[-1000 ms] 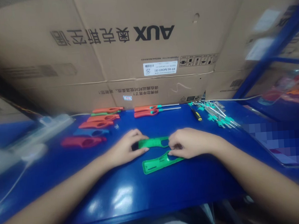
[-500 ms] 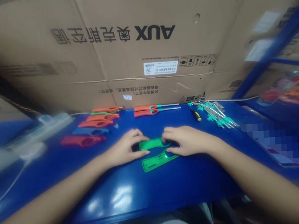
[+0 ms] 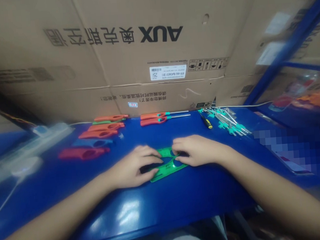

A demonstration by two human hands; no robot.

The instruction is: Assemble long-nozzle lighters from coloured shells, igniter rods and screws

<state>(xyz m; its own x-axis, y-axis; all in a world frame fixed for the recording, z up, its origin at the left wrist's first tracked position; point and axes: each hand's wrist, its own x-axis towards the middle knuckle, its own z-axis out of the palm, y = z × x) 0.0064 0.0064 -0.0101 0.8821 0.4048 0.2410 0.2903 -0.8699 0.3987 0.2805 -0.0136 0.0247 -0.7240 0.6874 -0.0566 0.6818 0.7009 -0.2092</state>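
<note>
Two green plastic shell halves lie on the blue table, a far one (image 3: 165, 152) and a near one (image 3: 166, 169), each with an oval hole. My left hand (image 3: 141, 166) is at their left ends, thumb on the near half and fingers by the far one, curled with a gap between thumb and fingers. At the right ends, my right hand (image 3: 191, 150) has its fingers bent over the far half and its thumb on the near one. Whether either hand grips a half firmly is hard to tell.
Orange, blue, green and red shells (image 3: 84, 153) lie at the left. Two orange lighters (image 3: 153, 121) are at the back, with a yellow-black screwdriver (image 3: 207, 122) and several metal rods with teal ends (image 3: 231, 122) right of them. A power strip (image 3: 51, 136) stands far left.
My left hand has moved toward me, its thumb now on the near green half. The two halves are closer together. The whole view has shifted slightly.
</note>
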